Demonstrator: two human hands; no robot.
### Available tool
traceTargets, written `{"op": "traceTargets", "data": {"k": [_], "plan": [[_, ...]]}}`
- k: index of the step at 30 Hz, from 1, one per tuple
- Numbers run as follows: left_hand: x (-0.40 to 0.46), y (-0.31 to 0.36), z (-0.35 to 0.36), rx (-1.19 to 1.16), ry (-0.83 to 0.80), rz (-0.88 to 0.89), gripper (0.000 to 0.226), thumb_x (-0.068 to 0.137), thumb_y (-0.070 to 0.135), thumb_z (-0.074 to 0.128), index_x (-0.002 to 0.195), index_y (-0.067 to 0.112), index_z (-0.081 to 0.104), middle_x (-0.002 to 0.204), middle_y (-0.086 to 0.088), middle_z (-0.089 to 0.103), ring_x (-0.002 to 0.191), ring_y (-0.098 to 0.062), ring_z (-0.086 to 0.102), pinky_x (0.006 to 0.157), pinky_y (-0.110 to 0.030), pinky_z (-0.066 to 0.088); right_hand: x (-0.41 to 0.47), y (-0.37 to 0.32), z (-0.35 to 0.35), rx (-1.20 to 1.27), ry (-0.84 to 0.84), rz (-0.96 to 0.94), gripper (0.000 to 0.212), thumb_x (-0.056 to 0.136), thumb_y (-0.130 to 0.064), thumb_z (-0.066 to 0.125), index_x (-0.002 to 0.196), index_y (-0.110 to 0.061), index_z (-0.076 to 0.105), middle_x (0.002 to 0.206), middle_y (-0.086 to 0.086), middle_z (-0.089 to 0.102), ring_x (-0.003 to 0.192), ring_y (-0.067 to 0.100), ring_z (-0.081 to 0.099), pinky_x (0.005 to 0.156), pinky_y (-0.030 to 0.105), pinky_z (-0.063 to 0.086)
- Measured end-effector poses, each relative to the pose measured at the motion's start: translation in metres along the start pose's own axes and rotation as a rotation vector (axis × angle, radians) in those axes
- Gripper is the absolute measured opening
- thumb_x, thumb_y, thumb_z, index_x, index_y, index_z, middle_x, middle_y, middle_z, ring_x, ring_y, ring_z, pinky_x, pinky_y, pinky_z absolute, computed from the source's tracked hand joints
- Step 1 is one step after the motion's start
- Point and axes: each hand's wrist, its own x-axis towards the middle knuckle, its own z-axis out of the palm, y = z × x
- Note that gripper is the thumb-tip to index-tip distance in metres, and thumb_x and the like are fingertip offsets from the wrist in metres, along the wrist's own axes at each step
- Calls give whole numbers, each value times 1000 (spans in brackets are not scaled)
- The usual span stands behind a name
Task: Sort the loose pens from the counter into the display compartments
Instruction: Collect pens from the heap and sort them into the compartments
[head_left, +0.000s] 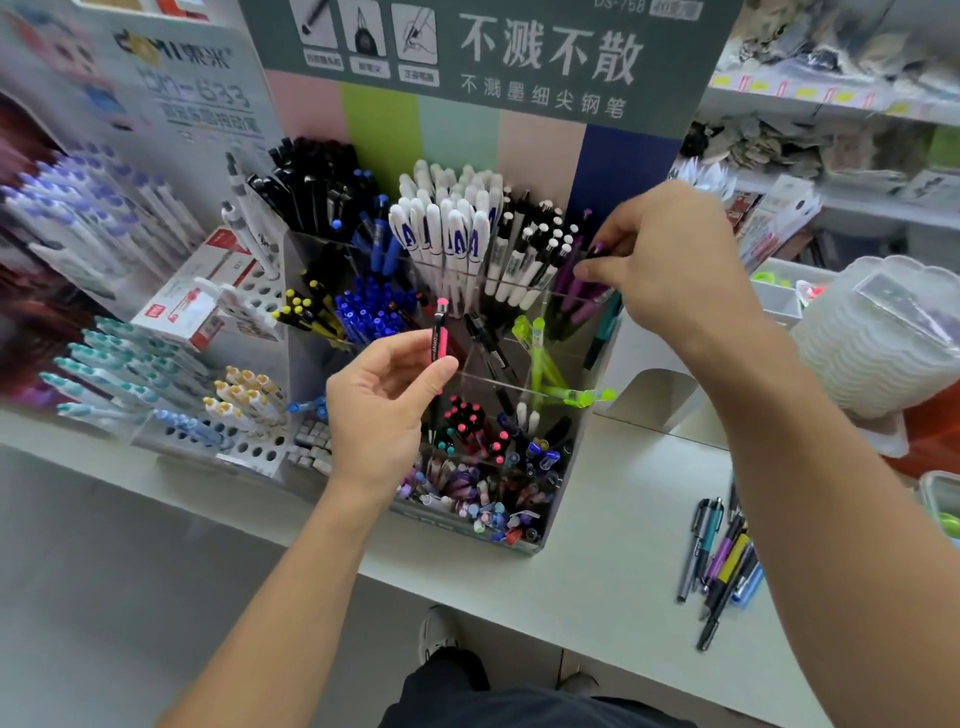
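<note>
Left hand pinching pink pen; right hand gripping purple pen; sign "不溅不散".

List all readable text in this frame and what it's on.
"不溅不散": green header board behind the pen display, large white characters.
"不溅墨细尖钢笔": same board, smaller line beneath.
"DS-758": board's top edge, partly cut off.
Captions under the board's three icons: too blurred.
"東米": grey sign at left; model line below is too blurred to read.
Print on the pink pen in the left hand: too small.
Red-and-white boxes: unreadable.
</note>
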Motion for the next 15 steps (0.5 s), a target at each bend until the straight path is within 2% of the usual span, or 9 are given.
{"op": "traceTargets", "data": {"k": [2,4,7,9,12,14,15], "plan": [[-3,-6,-3,11,43,-19,19,80,6,81,94,17,73,81,7,76,80,-8,71,75,-18,55,5,-7,1,-29,-27,-27,19,82,-20,83,94,-6,77,81,11,71,63,23,63,61,27,50],[-6,-12,-3,10,58,-49,17,81,5,80,93,14,73,81,5,76,78,-8,71,74,-18,55,8,-8,5,-5,3,-40,17,85,-15,80,98,-5,77,86,17,72,64,32,66,63,41,59],[-7,-18,-5,-7,67,-85,17,83,5,79,98,9,73,88,-5,77,81,-12,72,77,-22,56,8,-2,11,18,43,-59,14,85,-13,78,94,-2,76,79,19,70,67,38,68,66,50,59],[-7,-19,-6,-15,54,-96,17,84,5,78,100,8,73,91,-7,76,82,-13,72,79,-22,56,3,4,16,-19,89,-101,17,89,-19,74,95,-3,76,82,16,68,77,37,65,73,46,55],[-5,-14,-4,-20,0,-76,16,86,6,77,100,12,73,89,1,77,86,-11,72,80,-21,55,-9,9,25,-134,171,-169,25,97,-28,64,103,-7,76,98,11,58,93,30,57,81,35,44],[0,-9,-4,-47,-8,-63,16,86,6,77,97,18,73,89,2,76,87,-12,71,81,-23,56,-21,9,28,-67,226,-154,29,95,-27,67,119,-11,71,113,8,57,98,22,56,89,28,41],[3,-7,-6,-70,-2,-60,17,86,6,76,96,19,73,89,2,76,85,-13,71,80,-23,56,-28,9,27,14,273,-157,31,92,-26,70,120,-12,69,115,7,57,95,17,54,88,20,40]]}}
